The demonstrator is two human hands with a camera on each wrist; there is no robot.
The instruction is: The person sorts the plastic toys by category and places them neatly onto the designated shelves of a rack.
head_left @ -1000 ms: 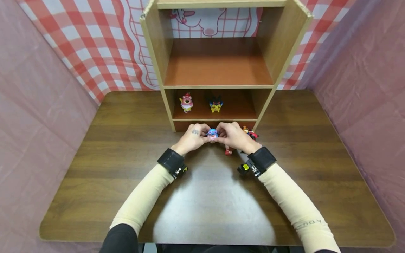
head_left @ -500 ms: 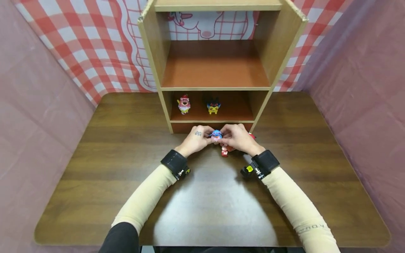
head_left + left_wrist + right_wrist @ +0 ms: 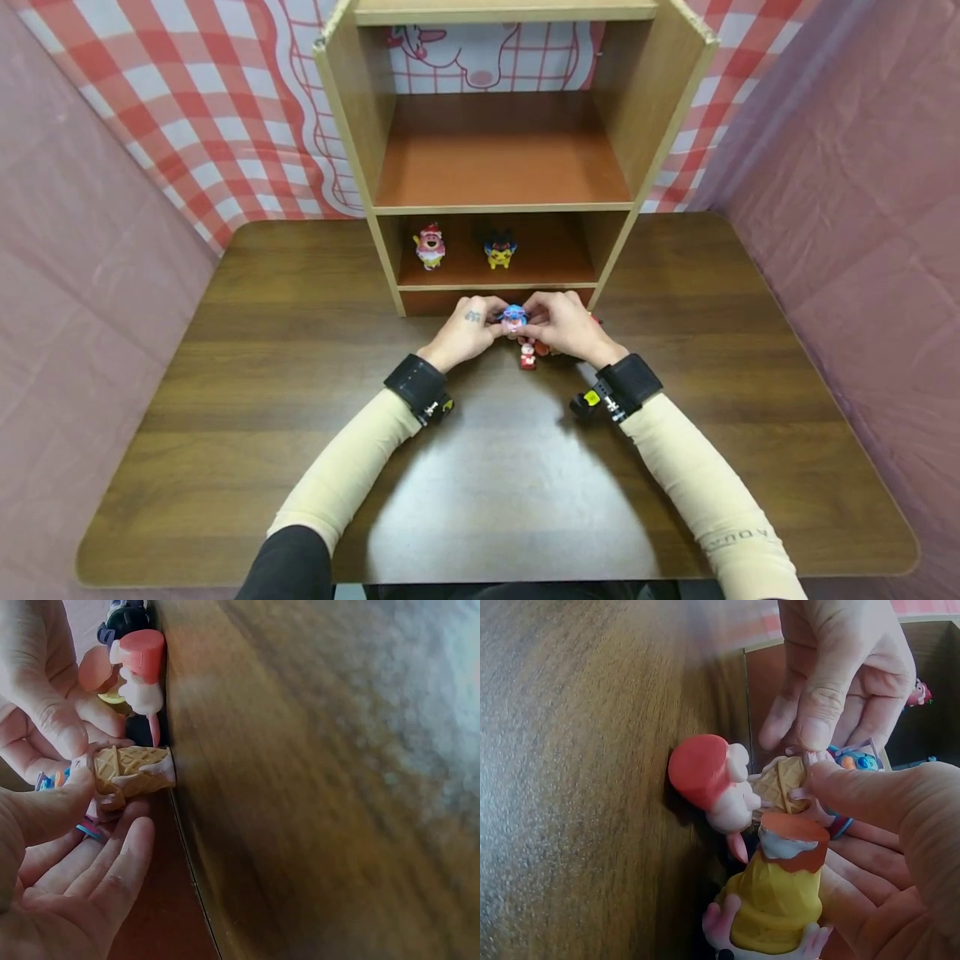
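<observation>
Both hands meet in front of the shelf's base in the head view. Between them is a small figurine point(image 3: 513, 318) with a blue top, pink glasses and a waffle-cone base point(image 3: 135, 769). My left hand point(image 3: 471, 329) pinches its left side, thumb against the body. From the right, my right hand point(image 3: 562, 325) pinches it too. The right wrist view shows both thumbs pressed at the upper rim of the cone. Close beside it stands a red-and-white figurine point(image 3: 712, 780), and nearer the right hand a figurine with a yellow cone-like body point(image 3: 776, 900).
A wooden shelf unit point(image 3: 502, 208) stands at the back of the brown table point(image 3: 225, 467). On its lower level are a pink bear figurine in a red hat point(image 3: 430, 247) and a yellow figurine with dark ears point(image 3: 500, 250). A dark figurine point(image 3: 124, 622) stands farther off.
Both hands have shifted slightly right along the shelf front with the figurine between them, closer to the red-and-white figurine. The head view has turned a little. The grip looks the same.
</observation>
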